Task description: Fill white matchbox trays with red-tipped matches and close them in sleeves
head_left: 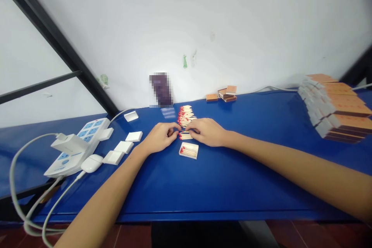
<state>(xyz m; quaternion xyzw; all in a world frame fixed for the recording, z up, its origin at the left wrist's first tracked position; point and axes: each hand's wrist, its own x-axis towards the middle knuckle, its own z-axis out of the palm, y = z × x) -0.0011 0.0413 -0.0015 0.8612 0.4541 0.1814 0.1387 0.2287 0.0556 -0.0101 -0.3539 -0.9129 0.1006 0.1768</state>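
A heap of red-tipped matches [186,114] lies on the blue table in front of me. Just on the near side of it is a smaller bunch of matches [185,135], with my hands on either side. My left hand [161,138] is curled, thumb and forefinger at the red heads. From the other side my right hand [208,131] has bent fingers and thumb at the bare wooden ends. Both seem to hold the bunch between them, though the fingertips partly cover it. Closer to me sits a white matchbox tray [195,156] with several matches inside.
White matchbox trays [134,136] lie to the left, beside a power strip [94,133], a white earbud case [92,163] and cables. Orange matchbox sleeves [231,90] rest by the wall. A large stack of matchboxes [345,104] stands right. A blurred dark object [162,90] leans against the wall.
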